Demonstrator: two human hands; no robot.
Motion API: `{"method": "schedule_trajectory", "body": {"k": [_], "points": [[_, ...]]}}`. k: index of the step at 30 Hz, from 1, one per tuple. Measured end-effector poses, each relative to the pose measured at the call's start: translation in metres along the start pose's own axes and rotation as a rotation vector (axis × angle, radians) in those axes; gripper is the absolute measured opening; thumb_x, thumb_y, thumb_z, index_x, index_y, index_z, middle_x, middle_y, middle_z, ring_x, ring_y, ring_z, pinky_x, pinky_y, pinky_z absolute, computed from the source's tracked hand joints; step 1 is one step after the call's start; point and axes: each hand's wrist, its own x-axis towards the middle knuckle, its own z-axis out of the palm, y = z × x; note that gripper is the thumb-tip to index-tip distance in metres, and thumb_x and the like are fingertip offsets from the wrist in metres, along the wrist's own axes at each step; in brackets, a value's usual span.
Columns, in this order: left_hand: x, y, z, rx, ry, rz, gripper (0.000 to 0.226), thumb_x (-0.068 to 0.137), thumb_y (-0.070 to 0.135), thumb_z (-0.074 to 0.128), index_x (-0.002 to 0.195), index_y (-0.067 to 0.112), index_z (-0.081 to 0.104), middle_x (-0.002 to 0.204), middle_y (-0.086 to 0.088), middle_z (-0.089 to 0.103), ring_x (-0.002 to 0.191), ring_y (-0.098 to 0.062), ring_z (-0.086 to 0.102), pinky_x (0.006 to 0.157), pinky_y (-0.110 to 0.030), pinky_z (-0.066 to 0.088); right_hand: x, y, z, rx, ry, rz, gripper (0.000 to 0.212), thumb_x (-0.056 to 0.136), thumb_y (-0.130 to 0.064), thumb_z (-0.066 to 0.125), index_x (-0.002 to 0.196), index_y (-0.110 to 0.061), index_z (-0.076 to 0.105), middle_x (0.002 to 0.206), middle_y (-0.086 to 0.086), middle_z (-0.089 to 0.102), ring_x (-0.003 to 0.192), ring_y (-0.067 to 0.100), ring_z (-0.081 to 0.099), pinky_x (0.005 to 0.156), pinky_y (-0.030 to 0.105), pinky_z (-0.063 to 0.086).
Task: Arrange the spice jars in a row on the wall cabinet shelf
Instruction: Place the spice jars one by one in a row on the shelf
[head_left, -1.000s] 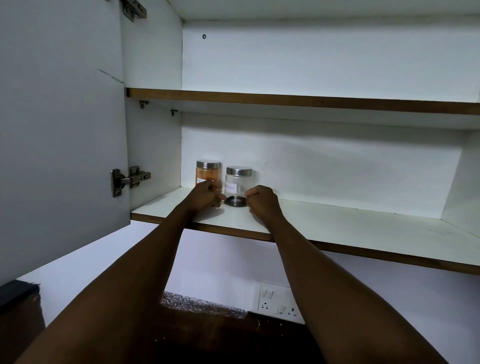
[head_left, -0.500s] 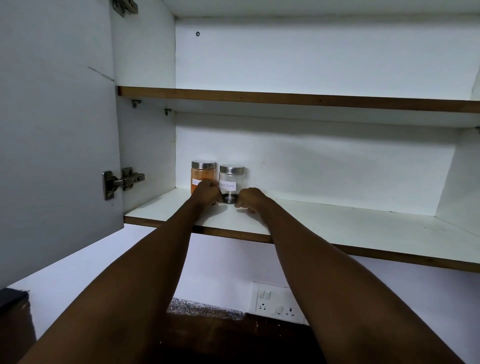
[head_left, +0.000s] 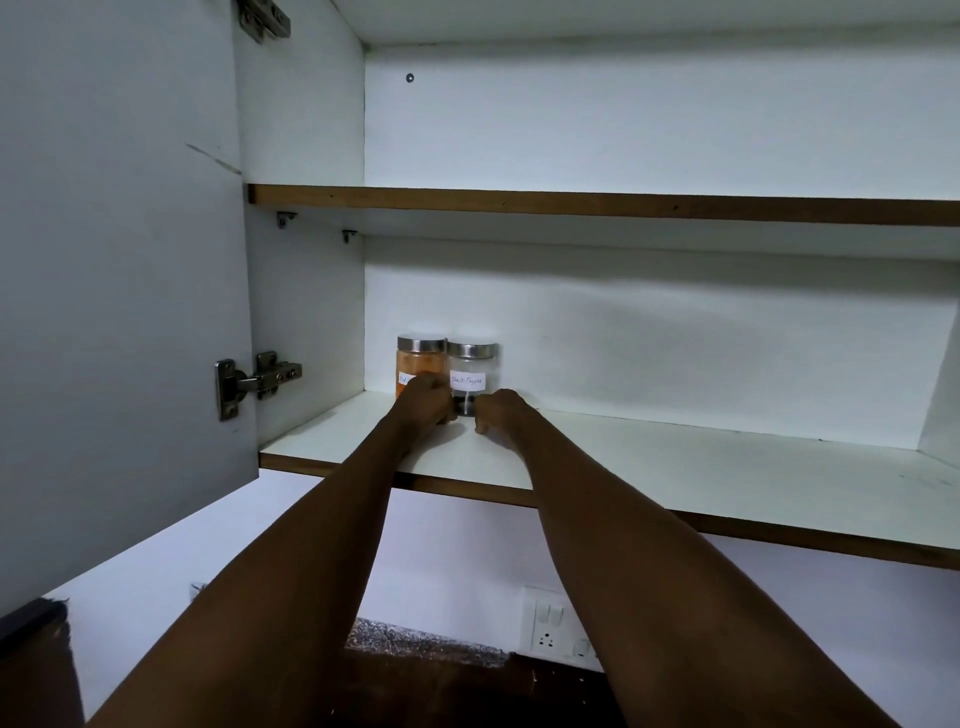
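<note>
Two steel-lidded glass jars stand side by side at the back left of the lower cabinet shelf. The orange spice jar is on the left. The clear jar labelled Black Pepper, with dark contents at its bottom, almost touches it on the right. My left hand has its fingers curled against the pepper jar's lower left side and hides the orange jar's base. My right hand is curled at the pepper jar's lower right, thumb down on the shelf.
The grey cabinet door stands open at the left on its hinge. An upper shelf runs above the jars. The lower shelf stretches bare to the right. Below are a wall socket panel and a dark counter.
The pepper jar has slid back and left until it stands beside the orange jar, and its label has turned to face me. Both hands moved with it.
</note>
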Motion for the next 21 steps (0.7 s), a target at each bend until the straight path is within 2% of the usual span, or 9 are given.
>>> {"method": "schedule_trajectory", "body": {"k": [2, 4, 7, 10, 13, 16, 19, 21], "points": [[0.0011, -0.0019, 0.0003, -0.003, 0.004, 0.000, 0.027, 0.089, -0.010, 0.053, 0.113, -0.012, 0.066, 0.103, -0.029, 0.066, 0.091, -0.035, 0.060, 0.083, -0.041, 0.052, -0.0021, 0.0027, 0.0032, -0.066, 0.040, -0.009, 0.046, 0.091, -0.029, 0.057, 0.127, -0.003, 0.064, 0.117, 0.014, 0.068, 0.109, 0.033, 0.065, 0.095, 0.041, 0.052], [0.0030, -0.0030, 0.0016, 0.010, 0.005, 0.005, 0.027, 0.087, -0.009, 0.055, 0.111, -0.011, 0.065, 0.105, -0.029, 0.066, 0.095, -0.037, 0.062, 0.089, -0.045, 0.055, -0.0039, 0.0059, 0.0060, -0.123, 0.170, -0.052, 0.046, 0.085, -0.039, 0.057, 0.121, -0.011, 0.064, 0.119, 0.012, 0.068, 0.113, 0.035, 0.064, 0.089, 0.038, 0.049], [0.0055, -0.0058, 0.0042, 0.021, 0.002, 0.012, 0.026, 0.084, -0.006, 0.058, 0.110, -0.009, 0.065, 0.111, -0.028, 0.067, 0.105, -0.040, 0.063, 0.097, -0.051, 0.055, -0.0049, 0.0063, 0.0064, -0.078, 0.252, -0.101, 0.037, 0.083, -0.033, 0.057, 0.114, -0.015, 0.067, 0.114, 0.008, 0.070, 0.109, 0.032, 0.066, 0.089, 0.037, 0.052], [0.0068, -0.0061, 0.0059, 0.033, -0.003, 0.004, 0.031, 0.084, -0.006, 0.061, 0.115, -0.007, 0.064, 0.119, -0.025, 0.066, 0.113, -0.040, 0.061, 0.102, -0.054, 0.055, -0.0059, 0.0052, 0.0047, -0.078, 0.246, -0.112, 0.031, 0.083, -0.028, 0.054, 0.108, -0.016, 0.068, 0.108, 0.008, 0.070, 0.107, 0.033, 0.067, 0.087, 0.037, 0.053], [0.0076, -0.0058, 0.0060, 0.035, -0.006, -0.002, 0.035, 0.083, -0.007, 0.062, 0.118, -0.007, 0.063, 0.122, -0.025, 0.065, 0.116, -0.040, 0.060, 0.103, -0.053, 0.053, -0.0041, 0.0063, 0.0059, -0.086, 0.240, -0.106, 0.038, 0.080, -0.030, 0.053, 0.112, -0.017, 0.070, 0.117, 0.009, 0.071, 0.109, 0.034, 0.066, 0.090, 0.039, 0.053], [0.0078, -0.0066, 0.0062, 0.037, -0.010, -0.002, 0.040, 0.083, -0.008, 0.063, 0.122, -0.007, 0.061, 0.125, -0.024, 0.064, 0.118, -0.040, 0.059, 0.105, -0.053, 0.053, -0.0023, 0.0062, 0.0064, -0.097, 0.252, -0.099, 0.039, 0.082, -0.030, 0.054, 0.116, -0.017, 0.069, 0.121, 0.010, 0.070, 0.113, 0.035, 0.065, 0.085, 0.036, 0.048], [0.0066, -0.0064, 0.0075, 0.026, -0.010, -0.001, 0.036, 0.082, -0.008, 0.062, 0.118, -0.007, 0.062, 0.113, -0.021, 0.064, 0.112, -0.040, 0.060, 0.100, -0.049, 0.053, -0.0020, 0.0068, 0.0059, -0.108, 0.218, -0.117, 0.037, 0.084, -0.027, 0.053, 0.114, -0.014, 0.070, 0.120, 0.010, 0.071, 0.114, 0.035, 0.065, 0.086, 0.035, 0.049], [0.0060, -0.0063, 0.0078, 0.012, -0.006, 0.000, 0.034, 0.083, -0.007, 0.061, 0.117, -0.007, 0.063, 0.114, -0.024, 0.065, 0.115, -0.044, 0.061, 0.101, -0.052, 0.054, -0.0033, 0.0068, 0.0056, -0.112, 0.202, -0.121, 0.035, 0.084, -0.027, 0.052, 0.111, -0.014, 0.071, 0.119, 0.011, 0.071, 0.112, 0.034, 0.066, 0.087, 0.035, 0.050]]}}
